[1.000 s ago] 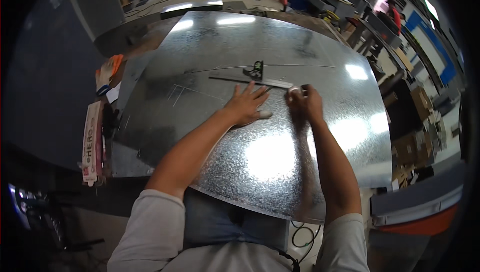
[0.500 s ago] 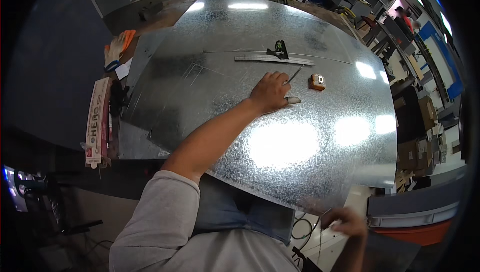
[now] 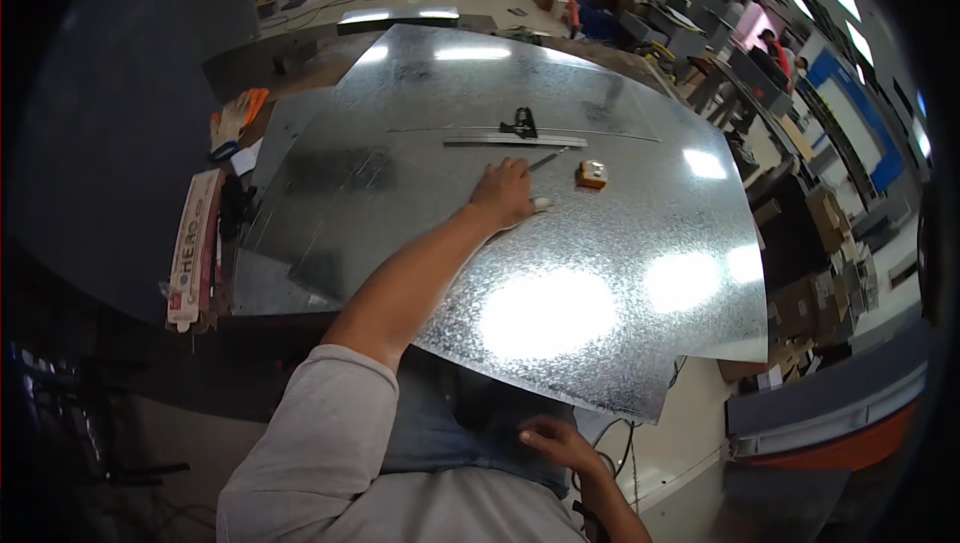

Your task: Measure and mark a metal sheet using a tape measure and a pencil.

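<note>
A large galvanized metal sheet lies before me, with scribed lines at its left. My left hand rests near its middle, fingers bent round the lower end of a thin dark pointed rod; the thumb has a white wrap and points right. Just beyond lies a steel ruler with a black square head on it. An orange-and-white tape measure sits right of the rod. My right hand is low over my lap, off the sheet, thumb apart from the fingers, with nothing seen in it.
At the left edge stand a long pink-and-white box and work gloves with orange cuffs. The sheet's near edge and corner reach toward my lap. Cardboard boxes and a grey-and-orange bin are to the right. People work far off at the right.
My right hand has come left from beyond the sheet's near right corner to my lap. The view has shifted; my left hand keeps its place beside the rod.
</note>
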Demonstrator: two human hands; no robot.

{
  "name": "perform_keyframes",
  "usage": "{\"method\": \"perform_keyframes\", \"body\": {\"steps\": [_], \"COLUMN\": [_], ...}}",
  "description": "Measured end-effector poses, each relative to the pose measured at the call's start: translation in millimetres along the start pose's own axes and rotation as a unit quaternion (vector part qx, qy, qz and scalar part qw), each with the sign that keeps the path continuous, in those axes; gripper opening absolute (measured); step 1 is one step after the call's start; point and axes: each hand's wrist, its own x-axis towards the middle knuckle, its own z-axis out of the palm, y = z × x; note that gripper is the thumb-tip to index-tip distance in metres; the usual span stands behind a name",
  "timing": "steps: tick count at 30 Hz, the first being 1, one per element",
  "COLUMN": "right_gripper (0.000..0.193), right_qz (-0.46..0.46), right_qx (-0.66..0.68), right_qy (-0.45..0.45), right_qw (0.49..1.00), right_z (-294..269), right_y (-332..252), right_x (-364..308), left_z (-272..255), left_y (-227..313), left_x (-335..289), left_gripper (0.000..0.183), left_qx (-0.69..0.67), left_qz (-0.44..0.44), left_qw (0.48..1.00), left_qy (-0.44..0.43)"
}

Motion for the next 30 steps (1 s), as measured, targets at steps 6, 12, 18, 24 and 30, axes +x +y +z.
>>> {"method": "perform_keyframes", "body": {"steps": [6, 12, 18, 24, 30], "right_gripper": [0.053, 0.065, 0.067, 0.061, 0.041], "right_qz": [-0.031, -0.039, -0.113, -0.109, -0.172], "right_qx": [-0.088, -0.185, -0.167, 0.003, 0.417], "right_qy": [0.037, 0.092, 0.137, 0.0, 0.055], "right_qw": [0.995, 0.978, 0.97, 0.994, 0.891], "right_z": [16.4, 25.0, 21.8, 2.8, 8.6], "right_y": [28.1, 54.1, 69.0, 37.9, -14.4], "right_x": [26.7, 62.1, 66.4, 42.6, 35.1], "left_z": [-9.7, 12.0, 26.3, 8.1, -0.5], "left_y": [7.6, -6.7, -22.7, -4.5, 28.0], "left_x": [19.4, 47.1, 67.8, 27.1, -19.6], "left_gripper": [0.078, 0.062, 0.05, 0.036, 0.042], "left_qx": [0.004, 0.08, 0.093, -0.012, -0.084], "left_qz": [-0.091, -0.009, -0.031, 0.074, 0.154], "left_qw": [0.994, 0.997, 0.995, 0.997, 0.984], "left_qy": [-0.067, -0.019, -0.027, 0.031, 0.035]}}
